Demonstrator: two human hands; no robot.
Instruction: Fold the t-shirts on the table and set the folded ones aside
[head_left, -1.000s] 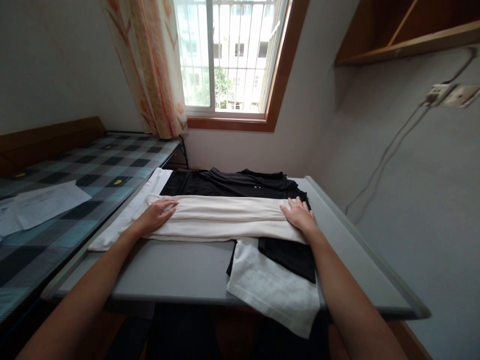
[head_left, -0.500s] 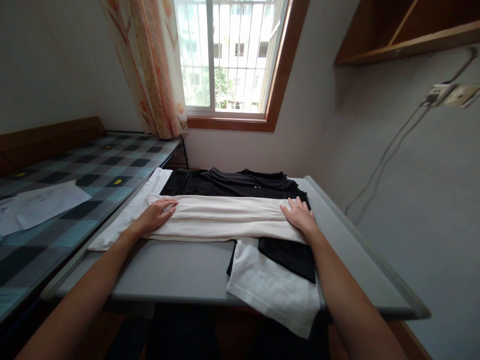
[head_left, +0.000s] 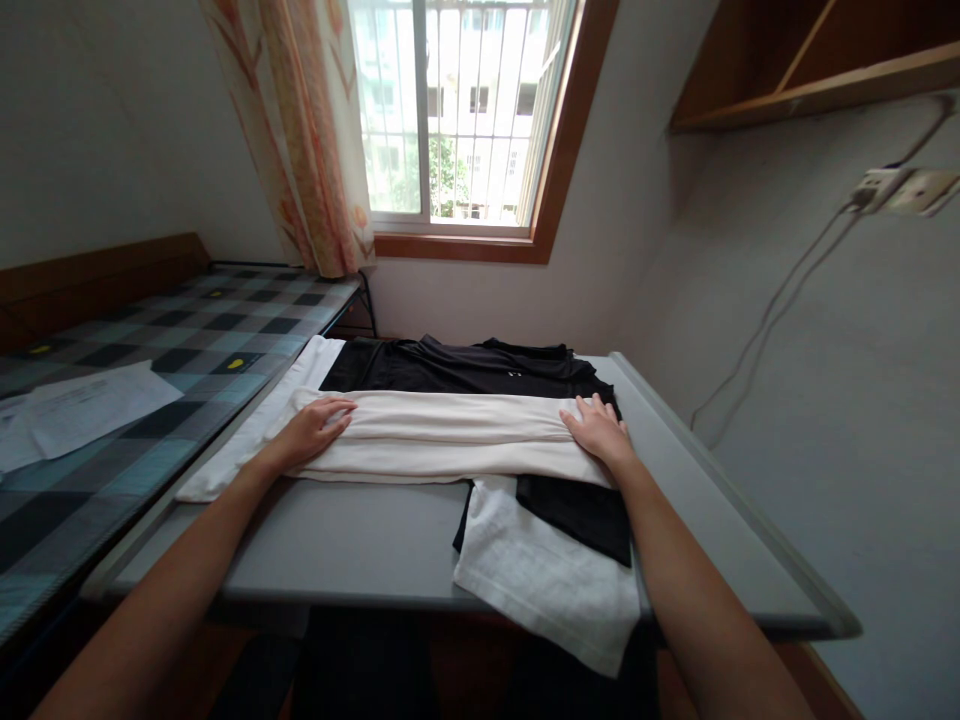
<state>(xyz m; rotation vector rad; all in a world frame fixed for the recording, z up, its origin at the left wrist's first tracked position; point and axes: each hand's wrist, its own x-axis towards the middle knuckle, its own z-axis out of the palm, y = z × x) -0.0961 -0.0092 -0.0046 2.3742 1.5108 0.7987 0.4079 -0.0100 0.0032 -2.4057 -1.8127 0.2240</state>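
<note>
At far left, 1 flat white cloth panel (head_left: 232,455) is seen. Beside it, the left hand (head_left: 313,432) is laid, fingers loosely extended, nothing clasped, on 1 long cream folded fabric strip (head_left: 450,425) set across the smooth grey tabletop (head_left: 337,540). On the strip's right end the right hand (head_left: 598,428) is rested, fingers spread, nothing gripped. Risk, judged: folds could be skewed by uneven pressure; layers could be dragged by the overhanging pale grey cloth flap (head_left: 547,580). Count: 2 hands, 1 panel, 1 strip, 1 grey flap; garment total cannot be told.
</note>
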